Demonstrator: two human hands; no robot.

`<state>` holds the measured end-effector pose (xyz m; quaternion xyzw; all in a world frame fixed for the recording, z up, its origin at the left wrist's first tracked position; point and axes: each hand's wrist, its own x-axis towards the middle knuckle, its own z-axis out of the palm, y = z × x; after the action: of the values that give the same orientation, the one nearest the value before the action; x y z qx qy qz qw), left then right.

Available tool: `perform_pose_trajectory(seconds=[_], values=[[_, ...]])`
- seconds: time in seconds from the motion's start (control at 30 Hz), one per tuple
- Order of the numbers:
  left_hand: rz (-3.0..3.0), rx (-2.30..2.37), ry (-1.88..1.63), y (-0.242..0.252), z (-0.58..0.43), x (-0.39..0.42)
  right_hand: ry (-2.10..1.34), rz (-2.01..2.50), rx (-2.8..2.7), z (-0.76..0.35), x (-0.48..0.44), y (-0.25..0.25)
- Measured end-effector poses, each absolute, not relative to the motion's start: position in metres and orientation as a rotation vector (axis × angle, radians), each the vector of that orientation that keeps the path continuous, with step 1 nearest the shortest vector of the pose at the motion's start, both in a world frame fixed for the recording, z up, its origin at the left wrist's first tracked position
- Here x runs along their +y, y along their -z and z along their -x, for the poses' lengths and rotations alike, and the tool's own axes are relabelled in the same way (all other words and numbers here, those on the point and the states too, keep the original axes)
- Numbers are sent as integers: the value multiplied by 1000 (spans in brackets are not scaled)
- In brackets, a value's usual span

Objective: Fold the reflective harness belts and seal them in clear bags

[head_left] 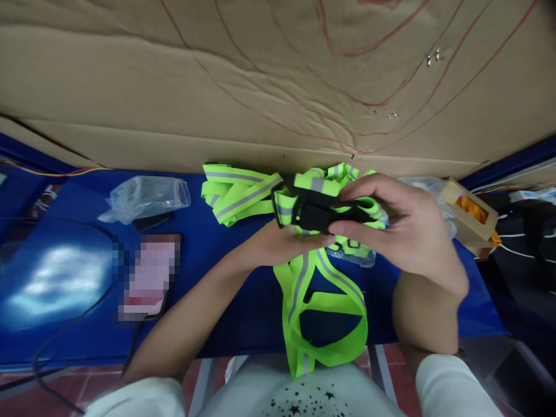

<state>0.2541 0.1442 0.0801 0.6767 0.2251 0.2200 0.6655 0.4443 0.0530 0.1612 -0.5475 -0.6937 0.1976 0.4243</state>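
Note:
A neon-green strap harness with grey reflective stripes hangs between my hands above a blue table. My left hand cups the bundle from below. My right hand closes over it from the right, thumb and fingers pinching a black plastic buckle on the straps. Folded strap ends stick out to the left over the table. Long loops dangle toward my lap.
A large sheet of cardboard with red lines stands behind the table. An empty clear zip bag and a phone with a cable lie at left. A small cardboard box with orange contents sits at right.

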Motion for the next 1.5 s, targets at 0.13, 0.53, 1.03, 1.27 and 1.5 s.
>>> perform_pose_trajectory(seconds=[0.13, 0.53, 1.03, 1.27, 1.5], values=[[-1733, 173, -220, -92, -247, 159, -783, 1299, -1498, -457, 48, -170], [-1800, 300, -900, -114, -232, 165, -1002, 1092, -1189, -425, 63, -156], [-1737, 541, -1302, -95, -219, 166, -1160, 1235, -1306, -436, 73, -142], [-1786, 471, -1107, -116, -223, 159, -786, 1158, -1348, -425, 81, -130], [-1621, 496, -1004, -124, -234, 148, -453, 1102, -1329, -415, 84, -121]])
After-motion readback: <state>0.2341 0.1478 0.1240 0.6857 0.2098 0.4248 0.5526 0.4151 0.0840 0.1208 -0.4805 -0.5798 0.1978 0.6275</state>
